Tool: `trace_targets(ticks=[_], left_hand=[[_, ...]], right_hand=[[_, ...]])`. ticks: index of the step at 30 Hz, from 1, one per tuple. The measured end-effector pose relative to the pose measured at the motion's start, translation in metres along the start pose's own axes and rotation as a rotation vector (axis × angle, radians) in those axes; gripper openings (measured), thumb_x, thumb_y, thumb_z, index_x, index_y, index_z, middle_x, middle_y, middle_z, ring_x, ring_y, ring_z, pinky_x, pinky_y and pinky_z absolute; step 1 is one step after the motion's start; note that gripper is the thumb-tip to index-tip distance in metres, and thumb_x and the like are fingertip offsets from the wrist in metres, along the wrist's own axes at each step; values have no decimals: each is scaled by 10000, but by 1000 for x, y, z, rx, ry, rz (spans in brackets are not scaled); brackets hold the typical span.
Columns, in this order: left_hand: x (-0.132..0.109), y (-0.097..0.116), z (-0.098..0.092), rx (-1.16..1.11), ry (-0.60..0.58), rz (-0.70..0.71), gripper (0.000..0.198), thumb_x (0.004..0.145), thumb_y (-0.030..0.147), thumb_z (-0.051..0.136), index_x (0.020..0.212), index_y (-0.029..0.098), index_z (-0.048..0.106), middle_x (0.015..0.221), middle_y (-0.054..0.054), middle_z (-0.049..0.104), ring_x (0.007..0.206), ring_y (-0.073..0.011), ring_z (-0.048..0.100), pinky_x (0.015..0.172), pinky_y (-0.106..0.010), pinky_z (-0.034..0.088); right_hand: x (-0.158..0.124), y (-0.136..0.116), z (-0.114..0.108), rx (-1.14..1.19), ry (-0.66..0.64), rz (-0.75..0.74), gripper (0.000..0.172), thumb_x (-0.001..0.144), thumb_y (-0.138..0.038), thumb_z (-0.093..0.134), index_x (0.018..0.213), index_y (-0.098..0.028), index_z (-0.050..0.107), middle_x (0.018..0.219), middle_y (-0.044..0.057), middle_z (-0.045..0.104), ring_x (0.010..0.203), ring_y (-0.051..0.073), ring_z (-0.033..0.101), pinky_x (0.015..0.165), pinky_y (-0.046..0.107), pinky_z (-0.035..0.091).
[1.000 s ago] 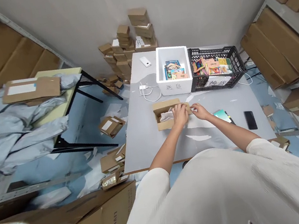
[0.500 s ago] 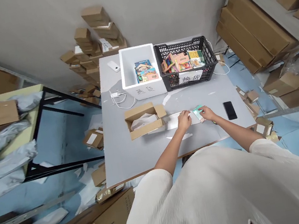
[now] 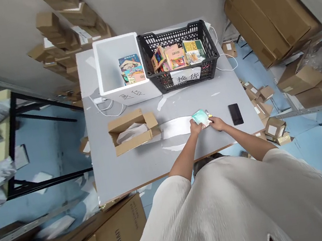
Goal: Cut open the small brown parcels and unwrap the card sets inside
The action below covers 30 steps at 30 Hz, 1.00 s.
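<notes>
My left hand (image 3: 195, 127) and my right hand (image 3: 217, 122) both grip a small teal booklet (image 3: 200, 116), held just above the grey table (image 3: 132, 170). My left fingers pinch its near left corner, my right fingers its right edge. A strip of white paper (image 3: 177, 127) lies on the table to the left of my hands. Farther left sits an open brown cardboard box (image 3: 133, 130) with crumpled white paper inside. A black phone (image 3: 235, 113) lies to the right of my right hand.
At the table's far edge stand a white foam box (image 3: 109, 69) and a black plastic crate (image 3: 176, 35), both holding colourful booklets. A charger cable (image 3: 106, 107) lies beside the foam box. Cardboard boxes (image 3: 71, 24) are stacked behind and scattered on the blue floor.
My hands left the open cardboard box, moved right and picked up the teal booklet. The camera view swung right, so the table shifted left in the picture.
</notes>
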State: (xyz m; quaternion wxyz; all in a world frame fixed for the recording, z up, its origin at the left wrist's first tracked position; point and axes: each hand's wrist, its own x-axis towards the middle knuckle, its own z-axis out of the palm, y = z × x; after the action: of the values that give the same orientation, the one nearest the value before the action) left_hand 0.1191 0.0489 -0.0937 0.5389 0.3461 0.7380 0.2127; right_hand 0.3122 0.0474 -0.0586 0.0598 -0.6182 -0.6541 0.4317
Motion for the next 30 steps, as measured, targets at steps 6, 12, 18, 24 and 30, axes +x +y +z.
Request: trace_targets(ticks=[6, 12, 18, 24, 30], left_hand=[[10, 2, 6, -149, 68, -127, 583, 789, 311, 924, 1275, 155, 643, 1119, -124, 779, 1096, -274, 773, 941, -378, 597], [15, 4, -1, -111, 25, -102, 341, 744, 342, 936, 924, 197, 686, 793, -36, 729, 822, -220, 746, 815, -358, 601], [3, 14, -7, 5, 17, -32, 364, 780, 262, 887, 1019, 228, 615, 858, 31, 682, 783, -150, 683, 820, -305, 572], [-27, 25, -35, 378, -64, 410, 321, 932, 158, 674, 1206, 297, 578, 1146, 6, 708, 870, -178, 684, 905, -328, 527], [-48, 7, -63, 599, -63, 647, 462, 868, 6, 568, 1236, 281, 617, 1364, -89, 628, 1089, -262, 690, 987, -394, 530]], right_hand=[[-3, 5, 3, 93, -54, 82, 491, 938, -188, 718, 1425, -243, 734, 1309, 79, 798, 1222, 264, 742, 1119, 361, 542], [-10, 14, 4, 258, -49, 102, 573, 904, -146, 746, 1466, -249, 701, 1422, 81, 757, 1284, 261, 734, 1165, 395, 540], [-13, 5, 6, 455, 15, 196, 533, 933, -195, 725, 1458, -207, 638, 1415, 115, 749, 1099, 196, 771, 1084, 376, 585], [-5, -17, -7, 884, 125, 442, 516, 1094, -579, 489, 1389, -177, 621, 1253, 171, 786, 976, 234, 806, 834, 335, 650], [-3, -28, 7, 804, 84, 455, 330, 965, -454, 723, 1170, -196, 705, 1045, 82, 806, 868, 200, 771, 775, 301, 645]])
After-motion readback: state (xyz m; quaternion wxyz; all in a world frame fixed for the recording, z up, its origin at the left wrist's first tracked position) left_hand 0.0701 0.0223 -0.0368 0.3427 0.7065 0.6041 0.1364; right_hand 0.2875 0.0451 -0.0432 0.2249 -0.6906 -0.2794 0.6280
